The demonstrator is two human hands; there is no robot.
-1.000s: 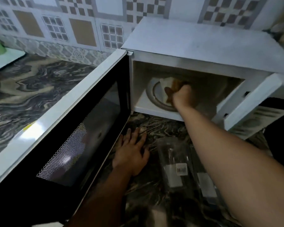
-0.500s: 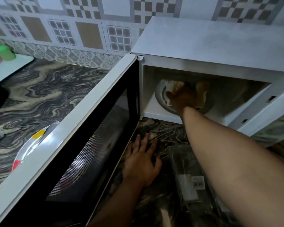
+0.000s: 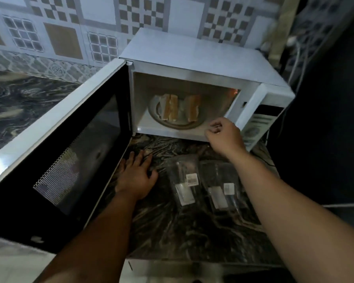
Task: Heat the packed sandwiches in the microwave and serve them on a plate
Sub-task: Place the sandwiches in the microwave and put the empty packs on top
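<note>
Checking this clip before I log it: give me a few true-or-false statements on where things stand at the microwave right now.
1. The microwave door is closed. False: it stands wide open to the left.
2. Two sandwiches lie on the turntable inside the microwave. True.
3. The right hand holds a sandwich. False: it holds nothing and is outside the microwave, at the front edge of the opening.
4. The left hand rests flat on the counter. True.
5. Two empty clear wrappers lie on the counter in front of the microwave. True.
</note>
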